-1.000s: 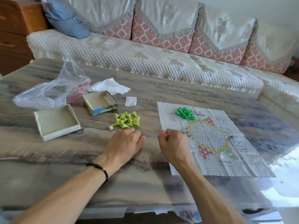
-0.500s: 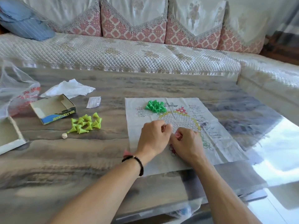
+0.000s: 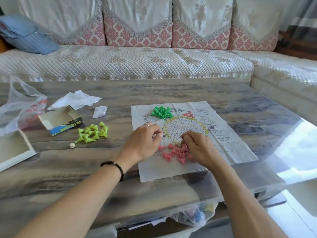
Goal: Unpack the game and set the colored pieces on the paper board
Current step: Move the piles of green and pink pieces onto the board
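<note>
Ahead of you: long sofa in white quilted cover, back cushions pink-patterned with pale lace-edged drapes. Blue striped pillow at its left end. The sofa turns a corner at right. Counter grey-brown, glossy; strong daylight glares off its right edge.

Home living room (quilted sofa, marbled coffee table)

The creased paper board lies flat toward the worktop's right edge, a honeycomb ring printed at its centre. Dark green cones cluster by its far edge, pink cones (mostly tipped over) by its near edge; lime cones sit off it, left.
</note>
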A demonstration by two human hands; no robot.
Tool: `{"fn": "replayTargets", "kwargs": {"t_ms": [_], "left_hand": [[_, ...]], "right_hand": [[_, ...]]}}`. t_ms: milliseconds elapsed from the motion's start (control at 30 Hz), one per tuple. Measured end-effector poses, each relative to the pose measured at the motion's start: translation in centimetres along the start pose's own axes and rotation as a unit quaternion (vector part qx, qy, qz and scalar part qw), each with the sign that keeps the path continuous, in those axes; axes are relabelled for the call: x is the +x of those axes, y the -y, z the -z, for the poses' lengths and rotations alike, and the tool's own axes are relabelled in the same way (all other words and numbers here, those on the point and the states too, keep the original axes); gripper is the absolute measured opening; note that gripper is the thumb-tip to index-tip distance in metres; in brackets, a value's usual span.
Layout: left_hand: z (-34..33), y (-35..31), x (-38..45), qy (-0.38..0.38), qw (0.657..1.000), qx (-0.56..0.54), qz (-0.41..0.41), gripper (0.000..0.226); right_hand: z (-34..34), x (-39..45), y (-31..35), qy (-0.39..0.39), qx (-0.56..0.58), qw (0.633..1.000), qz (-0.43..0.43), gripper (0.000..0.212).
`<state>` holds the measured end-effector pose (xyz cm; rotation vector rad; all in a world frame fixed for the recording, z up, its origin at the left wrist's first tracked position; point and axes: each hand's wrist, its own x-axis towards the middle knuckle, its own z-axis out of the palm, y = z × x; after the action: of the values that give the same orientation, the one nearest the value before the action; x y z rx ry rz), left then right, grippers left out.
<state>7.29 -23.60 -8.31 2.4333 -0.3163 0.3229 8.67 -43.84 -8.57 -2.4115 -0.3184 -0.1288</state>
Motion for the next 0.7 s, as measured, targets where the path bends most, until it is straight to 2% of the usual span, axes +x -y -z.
{"fn": "replayTargets", "kwargs": {"t_ms": [67,200,267,400,567,633,700], "left_hand": [[1.8,1.1,-1.3,0.019,0.996,0.088,0.017,0.016],[4.0,2.9,-3.8,0.094,0.979,0.171,0.061,0.037],[4.2,3.4,-4.5,0.105,0.983,0.148,0.040,0.030],[4.0,3.2,-4.4,0.134,0.984,0.115,0.004,0.001],[3.1,0.8,-2.5,0.080,0.994,0.067,-0.017,0.003],[1.7,-0.6,-1.8,0.092,0.995,0.031,-0.028,0.004],[0.3,-1.6,-1.3,0.120,0.992,0.004,-0.024,0.018]], "right_hand": [[0.1,-0.1,0.1,0.009,-0.029,1.000,0.004,0.027],[0.0,-0.7,0.6,0.030,-0.078,0.996,0.004,0.029],[0.1,-1.0,0.6,0.020,-0.079,0.997,0.003,0.032],[1.2,-1.7,0.6,-0.003,-0.068,0.997,-0.040,0.035],[2.5,-2.5,0.3,0.008,-0.083,0.994,-0.073,0.045],[2.8,-2.6,-0.1,0.020,-0.087,0.992,-0.086,0.048],[3.1,-2.8,-0.6,0.047,-0.075,0.991,-0.101,0.052]]}}
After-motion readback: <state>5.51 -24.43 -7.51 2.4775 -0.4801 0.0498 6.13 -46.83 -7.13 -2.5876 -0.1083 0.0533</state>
